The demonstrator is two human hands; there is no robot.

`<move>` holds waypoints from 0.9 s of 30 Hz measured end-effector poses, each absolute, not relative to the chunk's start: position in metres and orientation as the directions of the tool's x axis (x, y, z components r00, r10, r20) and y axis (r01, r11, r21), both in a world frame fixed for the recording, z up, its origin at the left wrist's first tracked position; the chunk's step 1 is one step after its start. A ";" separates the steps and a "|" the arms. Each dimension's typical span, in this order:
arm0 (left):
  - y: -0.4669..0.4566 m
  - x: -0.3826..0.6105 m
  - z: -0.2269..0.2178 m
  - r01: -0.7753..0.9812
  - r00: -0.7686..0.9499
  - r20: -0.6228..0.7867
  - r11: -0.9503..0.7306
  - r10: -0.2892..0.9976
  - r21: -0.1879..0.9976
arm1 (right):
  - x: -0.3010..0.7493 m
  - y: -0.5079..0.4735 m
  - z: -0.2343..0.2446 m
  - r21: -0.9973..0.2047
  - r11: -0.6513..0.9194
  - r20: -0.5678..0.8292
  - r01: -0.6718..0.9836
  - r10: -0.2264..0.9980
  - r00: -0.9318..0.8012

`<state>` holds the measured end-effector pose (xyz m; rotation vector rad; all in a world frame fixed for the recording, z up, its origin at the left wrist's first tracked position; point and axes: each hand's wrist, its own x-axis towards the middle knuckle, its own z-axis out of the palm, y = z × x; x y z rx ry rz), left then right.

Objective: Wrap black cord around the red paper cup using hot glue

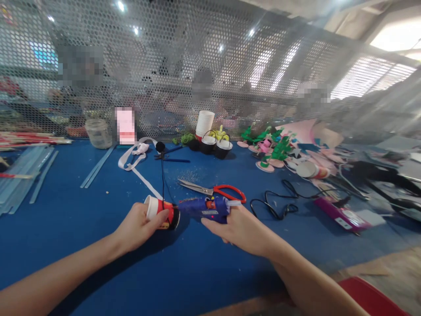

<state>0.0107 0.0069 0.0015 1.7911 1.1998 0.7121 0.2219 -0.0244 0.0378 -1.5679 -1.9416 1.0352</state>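
Left fingers (160,219) grip a sideways paper cup (152,209); right fingers (213,227) grasp a blue glue gun (197,208) pointed toward it.

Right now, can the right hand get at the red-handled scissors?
Probably not as it stands: the right hand is wrapped around the blue glue gun. The scissors lie close, just beyond the gun, so freeing the hand would likely suffice.

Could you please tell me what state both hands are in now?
Left hand: closed, holding a paper cup.
Right hand: closed, holding a glue gun.
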 end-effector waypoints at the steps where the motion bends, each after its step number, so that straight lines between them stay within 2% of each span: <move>1: 0.008 0.011 0.001 0.438 0.373 -0.017 -0.160 0.928 0.884 | 0.222 -0.025 0.037 -0.762 0.091 -0.110 0.641 0.957 -0.267; 7: 0.014 0.009 -0.004 0.423 0.335 -0.078 -0.076 0.939 0.903 | 0.221 -0.028 0.036 -0.654 0.239 -0.022 0.718 0.943 -0.333; 16: 0.014 0.009 0.001 0.420 0.297 -0.121 -0.016 0.947 0.908 | 0.222 -0.030 0.031 -0.643 0.344 0.072 0.684 0.916 -0.394; 19: 0.013 0.010 0.001 0.416 0.290 -0.123 -0.009 0.949 0.909 | 0.222 -0.029 0.034 -0.674 0.309 0.043 0.671 0.923 -0.382; 22: 0.013 0.009 -0.002 0.406 0.305 -0.086 -0.048 0.949 0.912 | 0.222 -0.027 0.036 -0.743 0.188 -0.029 0.643 0.950 -0.311; 24: 0.012 0.009 -0.003 0.419 0.326 -0.041 -0.105 0.944 0.902 | 0.222 -0.026 0.037 -0.780 0.124 -0.064 0.613 0.959 -0.275; 27: 0.009 0.009 -0.003 0.463 0.360 0.057 -0.231 0.931 0.856 | 0.222 -0.024 0.039 -0.792 0.113 -0.068 0.600 0.960 -0.271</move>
